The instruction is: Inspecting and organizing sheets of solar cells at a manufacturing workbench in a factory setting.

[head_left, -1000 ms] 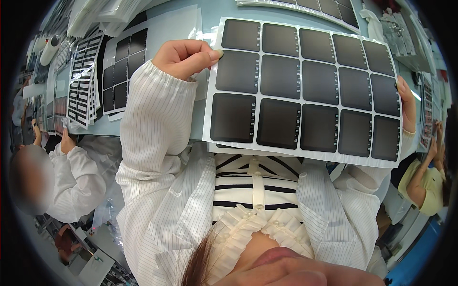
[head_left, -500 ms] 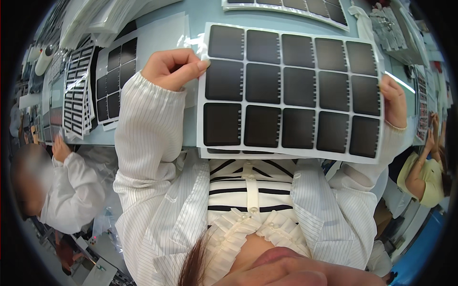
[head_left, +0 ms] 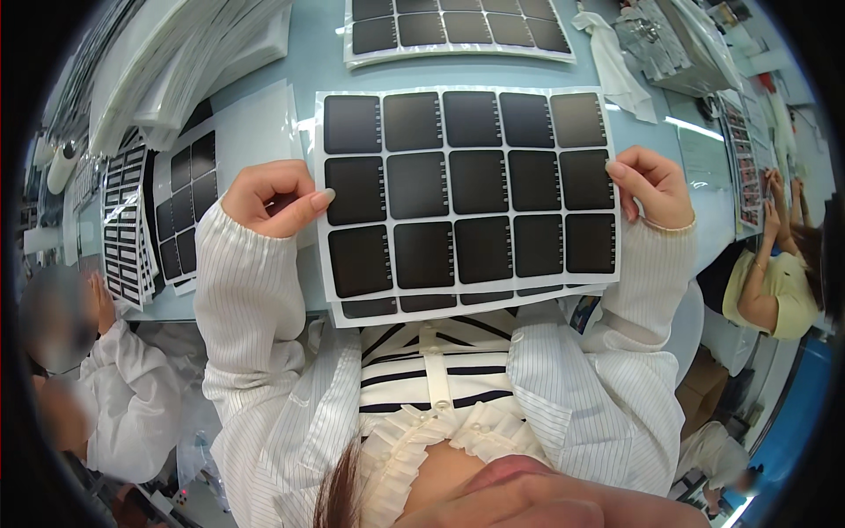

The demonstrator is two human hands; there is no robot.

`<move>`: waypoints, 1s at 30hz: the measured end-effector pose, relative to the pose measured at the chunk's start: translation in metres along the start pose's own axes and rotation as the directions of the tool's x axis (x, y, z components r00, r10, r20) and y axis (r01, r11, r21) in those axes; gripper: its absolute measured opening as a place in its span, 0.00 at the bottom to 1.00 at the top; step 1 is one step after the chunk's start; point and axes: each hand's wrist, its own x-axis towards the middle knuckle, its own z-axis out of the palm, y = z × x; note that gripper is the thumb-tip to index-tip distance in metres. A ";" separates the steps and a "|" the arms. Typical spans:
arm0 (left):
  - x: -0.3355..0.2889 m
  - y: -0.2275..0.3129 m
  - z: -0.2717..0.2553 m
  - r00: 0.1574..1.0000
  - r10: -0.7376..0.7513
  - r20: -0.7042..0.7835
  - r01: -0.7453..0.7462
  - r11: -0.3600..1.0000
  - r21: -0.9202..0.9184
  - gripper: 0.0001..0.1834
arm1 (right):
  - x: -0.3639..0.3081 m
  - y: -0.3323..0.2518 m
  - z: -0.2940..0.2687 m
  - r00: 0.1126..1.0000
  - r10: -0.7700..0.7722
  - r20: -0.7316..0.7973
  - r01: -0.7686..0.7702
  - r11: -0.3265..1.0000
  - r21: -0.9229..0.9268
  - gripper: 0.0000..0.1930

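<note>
Between my hands is a white-edged sheet [head_left: 475, 185] bearing rows of black rounded squares, each with small notches along one side. My left hand [head_left: 277, 198] pinches its left edge, thumb on top. At the right edge, my right hand [head_left: 653, 187] grips the sheet between thumb and curled fingers. Another sheet of the same kind [head_left: 440, 304] shows beneath its near edge, close to my body. Beyond it on the table lies a stack of similar sheets [head_left: 458, 31].
To the left lie striped black-and-white sheets [head_left: 125, 220], dark-square sheets [head_left: 189, 189] and a pile of clear plastic sleeves [head_left: 185, 79]. A white cloth [head_left: 616, 66] rests at the far right. Co-workers sit on both sides, one in a yellow top [head_left: 775, 286].
The held sheet now sits lower and further left in view, and looks more level. My right hand shows more fully at its edge. More of the lower sheet and far stack is visible.
</note>
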 end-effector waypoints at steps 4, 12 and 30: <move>0.003 0.003 -0.004 0.968 0.238 -0.084 -0.240 0.971 -0.013 0.12 | -0.006 -0.010 0.002 0.997 -0.046 -0.066 0.046 0.999 0.000 0.07; -0.003 0.004 -0.006 0.757 0.520 -0.395 -0.518 0.847 0.124 0.08 | -0.013 -0.024 0.009 0.835 -0.508 -0.214 0.511 0.858 -0.041 0.03; -0.009 0.016 -0.009 0.689 0.595 -0.415 -0.523 0.804 0.285 0.06 | -0.019 -0.038 0.009 0.784 -0.590 -0.191 0.581 0.807 -0.106 0.03</move>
